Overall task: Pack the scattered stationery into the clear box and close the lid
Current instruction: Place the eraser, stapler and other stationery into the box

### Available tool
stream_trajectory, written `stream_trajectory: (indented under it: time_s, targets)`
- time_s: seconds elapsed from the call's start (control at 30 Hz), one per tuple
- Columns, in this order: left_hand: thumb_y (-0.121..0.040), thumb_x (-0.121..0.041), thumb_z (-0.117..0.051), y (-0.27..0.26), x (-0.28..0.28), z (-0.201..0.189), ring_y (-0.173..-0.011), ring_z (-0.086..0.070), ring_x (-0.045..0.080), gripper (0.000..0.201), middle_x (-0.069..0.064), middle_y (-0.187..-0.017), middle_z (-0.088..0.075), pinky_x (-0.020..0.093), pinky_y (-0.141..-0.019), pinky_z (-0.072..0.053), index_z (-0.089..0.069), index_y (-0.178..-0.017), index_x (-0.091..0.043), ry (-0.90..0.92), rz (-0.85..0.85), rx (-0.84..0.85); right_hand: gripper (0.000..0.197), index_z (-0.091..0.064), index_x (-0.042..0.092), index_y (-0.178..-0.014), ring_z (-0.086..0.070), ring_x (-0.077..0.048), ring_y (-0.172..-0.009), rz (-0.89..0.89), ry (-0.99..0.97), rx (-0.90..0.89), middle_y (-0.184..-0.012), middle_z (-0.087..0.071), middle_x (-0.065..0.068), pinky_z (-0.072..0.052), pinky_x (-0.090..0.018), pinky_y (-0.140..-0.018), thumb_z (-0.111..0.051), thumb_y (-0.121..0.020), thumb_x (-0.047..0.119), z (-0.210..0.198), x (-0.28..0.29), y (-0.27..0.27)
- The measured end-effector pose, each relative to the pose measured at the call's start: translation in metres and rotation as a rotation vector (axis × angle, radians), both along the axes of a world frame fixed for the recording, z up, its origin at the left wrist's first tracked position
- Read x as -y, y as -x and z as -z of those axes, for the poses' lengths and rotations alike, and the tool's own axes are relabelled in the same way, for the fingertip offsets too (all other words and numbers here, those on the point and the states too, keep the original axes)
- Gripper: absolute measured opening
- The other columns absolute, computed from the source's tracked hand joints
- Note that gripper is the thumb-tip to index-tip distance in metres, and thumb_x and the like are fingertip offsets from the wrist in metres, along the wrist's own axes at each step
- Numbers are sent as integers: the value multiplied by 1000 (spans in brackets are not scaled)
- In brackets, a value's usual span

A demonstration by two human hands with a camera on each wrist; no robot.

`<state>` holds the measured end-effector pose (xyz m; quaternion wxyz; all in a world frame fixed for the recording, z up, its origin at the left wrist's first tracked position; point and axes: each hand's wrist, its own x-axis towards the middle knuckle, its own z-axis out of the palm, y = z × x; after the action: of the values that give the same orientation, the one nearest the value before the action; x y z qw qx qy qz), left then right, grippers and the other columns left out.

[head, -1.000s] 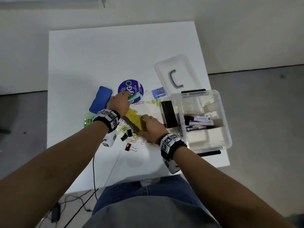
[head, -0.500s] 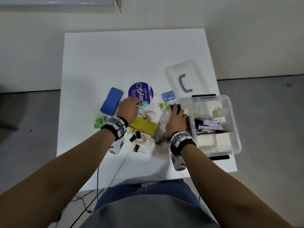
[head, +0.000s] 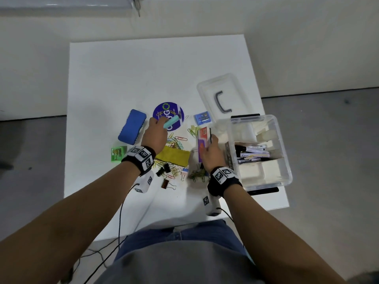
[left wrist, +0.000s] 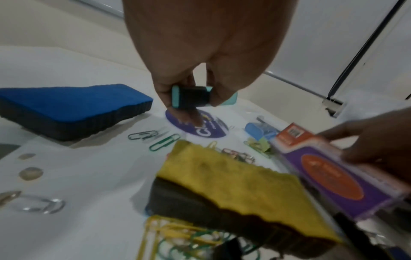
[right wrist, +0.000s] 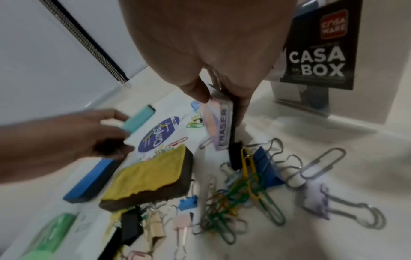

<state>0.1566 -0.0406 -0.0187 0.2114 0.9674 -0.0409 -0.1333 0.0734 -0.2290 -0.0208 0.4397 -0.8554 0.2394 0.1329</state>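
The right hand (head: 211, 154) grips an eraser pack (head: 203, 144) just beside the clear box (head: 285, 160), which sits at the table (head: 123, 74) edge. The left hand (head: 153, 136) pinches a teal stamp (head: 171, 122). Paper clips (head: 176, 140) and a yellow sponge (head: 174, 157) lie between the hands.

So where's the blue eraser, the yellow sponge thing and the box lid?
blue eraser (head: 132, 127): head view, middle of its top.
yellow sponge (head: 174, 157): head view, its yellow face.
box lid (head: 211, 95): head view, clear panel beside handle.
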Motion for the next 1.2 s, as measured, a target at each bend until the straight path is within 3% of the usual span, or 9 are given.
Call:
stream_trajectory:
  time_s: [0.17, 0.33, 0.43, 0.5, 0.67, 0.83, 0.93, 1.13, 1.2]
  targets:
    - [-99, -15, -47, 14, 16, -20, -74, -55, 9, 35, 7, -109, -60, 20, -63, -39, -51, -133, -20, 379, 187, -99, 63, -19, 20, -150, -56, -25, -112, -138, 79, 196, -144, -34, -12, -50, -31, -86, -49, -96, 9, -23, -1, -5]
    - [-96, -20, -56, 29, 39, -42, -85, -63, 9, 21, 2, -106, -63, 14, -65, -45, -48, -116, -21, 565, 176, -208, 32, -54, 19, -126, -62, -23, -103, -233, -19, 255, -119, -57, -10, -48, -27, -90, -53, -95, 12, -56, 21, -22]
    - [-96, -23, -57, 30, 60, -55, -83, -64, 8, 17, -1, -102, -67, 8, -62, -44, -50, -110, -16, 622, 162, -202, 16, -57, 18, -107, -65, -21, -82, -256, -75, 250, -102, -62, -9, -56, -38, -79, -51, -95, 10, -78, 54, -24]
    - [-97, -32, -53, 30, 77, -59, -86, -67, 15, 18, 0, -100, -70, 19, -71, -51, -52, -108, -18, 630, 150, -178, 14, -55, 19, -104, -61, -16, -72, -220, -75, 238, -93, -62, -5, -56, -35, -68, -48, -97, 9, -97, 83, -21]
    - [-97, -51, -43, 42, 133, -51, -80, -69, 25, 34, 8, -91, -70, 42, -81, -55, -49, -106, -19, 504, 103, -260, 16, -57, 18, -102, -61, -23, -74, -168, 167, 180, -100, -61, -13, -46, -28, -66, -48, -95, 6, -114, 174, 0]
    - [-95, -46, -48, 61, 173, -38, -68, -70, 28, 32, 12, -84, -70, 42, -64, -57, -43, -100, -15, 461, 56, -388, 17, -64, 12, -105, -61, -29, -92, -304, 337, 9, -106, -65, -14, -40, -27, -76, -56, -91, 8, -94, 196, 25]
    - [-98, -46, -42, 66, 170, -43, -59, -67, 20, 34, 10, -82, -70, 29, -51, -46, -46, -102, -12, 471, 43, -396, 23, -66, 15, -110, -60, -30, -100, -367, 412, -59, -108, -64, -11, -46, -32, -80, -59, -89, 14, -80, 178, 33]
    - [-96, -13, -47, 48, 97, -25, -85, -60, 23, 14, 2, -93, -60, 30, -70, -42, -57, -106, -14, 186, 142, -223, 9, -63, 13, -98, -60, -24, -88, -246, 417, 264, -98, -63, -6, -52, -35, -75, -56, -91, 13, -90, 123, 32]
    - [-86, 0, -50, 45, 63, -14, -97, -58, 26, 30, 5, -105, -57, 36, -81, -46, -57, -110, -16, -8, 213, -178, 11, -62, 14, -100, -62, -23, -84, -322, 301, 272, -98, -64, -6, -51, -32, -73, -55, -92, 14, -92, 89, 26]
